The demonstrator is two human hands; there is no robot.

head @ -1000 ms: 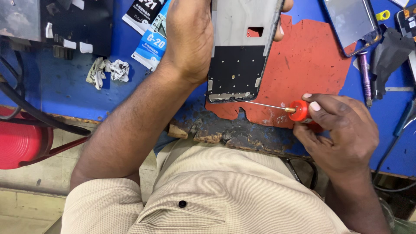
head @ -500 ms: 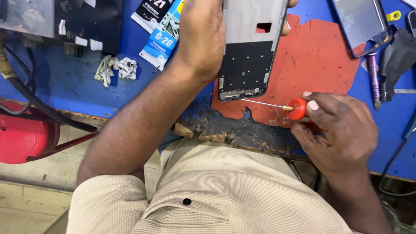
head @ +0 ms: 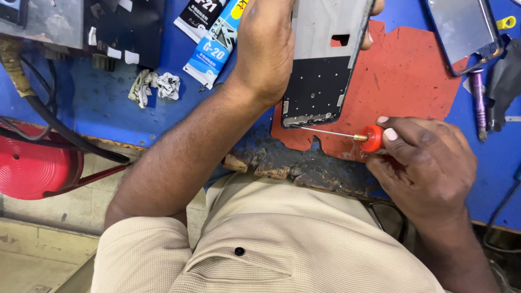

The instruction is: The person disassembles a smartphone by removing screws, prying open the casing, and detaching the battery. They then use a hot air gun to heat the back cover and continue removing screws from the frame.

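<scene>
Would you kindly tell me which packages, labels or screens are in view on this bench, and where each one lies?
Blue and white glue tube: flat, slanted, lying on the blue bench just beside the left hand.
Black glue tube: flat, white label, top edge, beside the blue one.
Phone screen panel: grey glass rectangle, dark frame, top right corner.

A blue worktop (head: 65, 116) with a chipped, worn front edge fills the upper view. Below left, a red stool (head: 32, 168) stands on a pale tiled floor (head: 32, 244).
</scene>
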